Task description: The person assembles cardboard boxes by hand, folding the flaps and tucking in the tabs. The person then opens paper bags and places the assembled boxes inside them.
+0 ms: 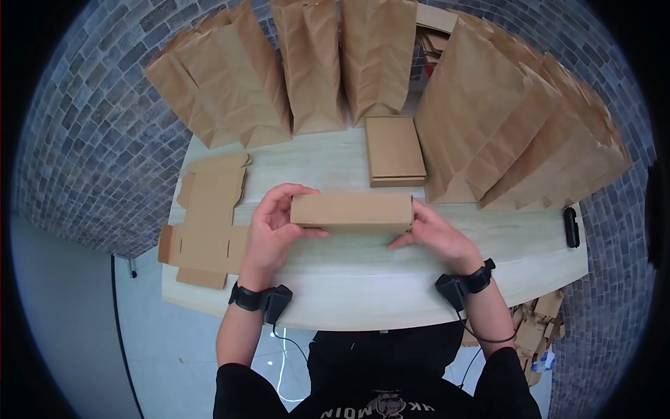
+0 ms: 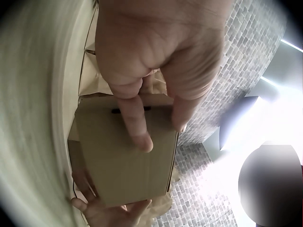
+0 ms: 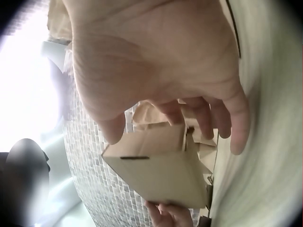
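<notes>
A brown cardboard box (image 1: 351, 211) is held up over the table in front of the body, its narrow side upward in the head view. My left hand (image 1: 272, 227) grips its left end; in the left wrist view one finger lies along the broad face of the box (image 2: 128, 165), near a dark slot, and another digit is at the edge. At the opposite end, my right hand (image 1: 443, 234) has its fingers spread and loosely bent. The right wrist view shows these fingers (image 3: 239, 123) around the end of the box (image 3: 161, 175), near a small gap at its corner.
An unfolded cardboard blank (image 1: 209, 209) lies on the table (image 1: 321, 286) at the left. Behind stands a closed cardboard box (image 1: 394, 150). Tall paper bags (image 1: 310, 70) line the back, with more bags (image 1: 509, 119) at the right. A small black object (image 1: 572, 227) lies near the right edge.
</notes>
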A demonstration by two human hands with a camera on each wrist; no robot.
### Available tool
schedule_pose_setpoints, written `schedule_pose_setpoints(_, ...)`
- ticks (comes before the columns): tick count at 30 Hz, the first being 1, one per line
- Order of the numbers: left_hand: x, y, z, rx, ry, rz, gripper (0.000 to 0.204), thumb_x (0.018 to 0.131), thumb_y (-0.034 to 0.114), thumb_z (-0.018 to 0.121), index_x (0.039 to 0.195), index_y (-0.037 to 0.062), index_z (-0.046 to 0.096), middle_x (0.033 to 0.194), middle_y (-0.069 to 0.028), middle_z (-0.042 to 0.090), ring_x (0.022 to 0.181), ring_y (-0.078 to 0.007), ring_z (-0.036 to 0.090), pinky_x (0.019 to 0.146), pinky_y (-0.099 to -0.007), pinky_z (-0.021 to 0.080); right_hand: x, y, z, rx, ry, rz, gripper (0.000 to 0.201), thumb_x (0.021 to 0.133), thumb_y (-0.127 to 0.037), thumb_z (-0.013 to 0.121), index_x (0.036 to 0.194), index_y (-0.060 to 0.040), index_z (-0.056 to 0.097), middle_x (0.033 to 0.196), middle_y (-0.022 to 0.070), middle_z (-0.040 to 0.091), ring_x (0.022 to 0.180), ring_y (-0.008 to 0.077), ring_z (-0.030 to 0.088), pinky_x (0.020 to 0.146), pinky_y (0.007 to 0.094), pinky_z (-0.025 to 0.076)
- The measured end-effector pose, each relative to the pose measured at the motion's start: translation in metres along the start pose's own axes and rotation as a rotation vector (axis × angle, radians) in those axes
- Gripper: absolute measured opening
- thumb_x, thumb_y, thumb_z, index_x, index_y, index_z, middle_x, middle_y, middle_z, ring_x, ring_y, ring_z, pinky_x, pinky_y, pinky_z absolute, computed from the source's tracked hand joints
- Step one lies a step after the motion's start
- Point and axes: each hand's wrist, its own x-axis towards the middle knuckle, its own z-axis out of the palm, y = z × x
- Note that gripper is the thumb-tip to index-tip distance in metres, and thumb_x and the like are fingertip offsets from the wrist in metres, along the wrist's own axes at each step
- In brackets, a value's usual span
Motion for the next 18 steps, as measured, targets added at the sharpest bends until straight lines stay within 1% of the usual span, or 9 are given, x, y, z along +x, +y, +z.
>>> schedule_pose_setpoints(1,-0.001,-0.002,-0.002,0.002,-0.006,-0.004,0.059,0.082,-0.007,0.068,0.135,0.0032,0.045,0.128,-0.0173,0.057,0.114,-0.0278,0.061,0.084,-0.0427,0.062,0.000,0.001,0.002,0.003,0.005,-0.005,0.086,0.090,-0.060,0.062,0.149,-0.0054,0.032,0.135,0.0105,0.047,0.127,0.0214,0.047,0.093,0.0374,0.052)
schedule_pose_setpoints(3,-0.002,-0.006,-0.007,0.374,0.046,-0.018,0.059,0.083,-0.005,0.069,0.136,0.0025,0.046,0.136,-0.0168,0.054,0.120,-0.0276,0.058,0.097,-0.0397,0.054,0.003,-0.001,0.011,0.094,0.007,-0.044,0.092,0.084,-0.058,0.070,0.150,-0.0067,0.030,0.139,0.0120,0.038,0.133,0.0239,0.040,0.101,0.0421,0.047)
schedule_pose_setpoints(4,-0.002,-0.007,-0.008,0.375,0.044,-0.021,0.059,0.083,-0.005,0.069,0.136,0.0025,0.046,0.136,-0.0168,0.054,0.120,-0.0276,0.058,0.097,-0.0397,0.054,0.003,0.001,0.013,0.097,0.010,-0.045,0.092,0.084,-0.058,0.070,0.150,-0.0067,0.030,0.139,0.0120,0.038,0.133,0.0239,0.040,0.101,0.0421,0.047)
schedule_pose_setpoints(6,0.001,-0.007,-0.002,0.612,-0.142,0.099,0.064,0.082,-0.004,0.069,0.141,0.0032,0.043,0.149,-0.0161,0.042,0.132,-0.0273,0.048,0.111,-0.0378,0.040,0.005,0.005,0.014,-0.164,0.175,-0.177,0.099,0.074,-0.046,0.082,0.150,-0.0090,0.029,0.146,0.0147,0.027,0.139,0.0287,0.030,0.109,0.0462,0.038)
schedule_pose_setpoints(7,0.001,-0.006,0.004,0.611,-0.148,0.097,0.064,0.082,-0.004,0.069,0.141,0.0032,0.043,0.149,-0.0161,0.042,0.132,-0.0273,0.048,0.111,-0.0378,0.040,0.004,0.003,0.014,-0.163,0.182,-0.178,0.099,0.074,-0.046,0.082,0.150,-0.0090,0.029,0.146,0.0147,0.027,0.139,0.0287,0.030,0.109,0.0462,0.038)
schedule_pose_setpoints(9,0.000,-0.003,0.020,0.572,-0.037,0.070,0.073,0.081,-0.002,0.072,0.146,0.0036,0.038,0.158,-0.0148,0.030,0.142,-0.0266,0.036,0.117,-0.0396,0.030,0.001,-0.013,0.021,-0.645,0.210,-0.243,0.102,0.065,-0.031,0.087,0.148,-0.0119,0.031,0.149,0.0169,0.019,0.142,0.0342,0.023,0.114,0.0464,0.031)
schedule_pose_setpoints(13,0.003,-0.011,0.015,0.443,0.008,0.119,0.080,0.081,0.002,0.073,0.150,0.0059,0.033,0.159,-0.0141,0.025,0.146,-0.0245,0.029,0.115,-0.0388,0.033,0.001,-0.016,0.037,-0.833,0.253,-0.306,0.100,0.062,-0.023,0.086,0.147,-0.0134,0.034,0.147,0.0199,0.022,0.139,0.0407,0.026,0.112,0.0448,0.035)
schedule_pose_setpoints(16,-0.001,-0.008,0.007,0.396,0.053,0.032,0.082,0.083,0.005,0.073,0.152,0.0078,0.029,0.155,-0.0124,0.034,0.142,-0.0220,0.035,0.112,-0.0365,0.036,0.006,-0.011,0.039,-0.897,0.217,-0.348,0.095,0.062,-0.019,0.085,0.144,-0.0159,0.038,0.143,0.0206,0.024,0.135,0.0427,0.028,0.109,0.0447,0.039)
schedule_pose_setpoints(18,-0.001,-0.008,0.012,0.389,0.111,-0.078,0.081,0.086,0.006,0.071,0.154,0.0088,0.027,0.149,-0.0103,0.044,0.135,-0.0196,0.044,0.110,-0.0342,0.038,0.009,-0.004,0.038,-0.954,0.241,-0.361,0.093,0.060,-0.014,0.083,0.144,-0.0189,0.041,0.139,0.0213,0.026,0.132,0.0443,0.030,0.107,0.0446,0.042)
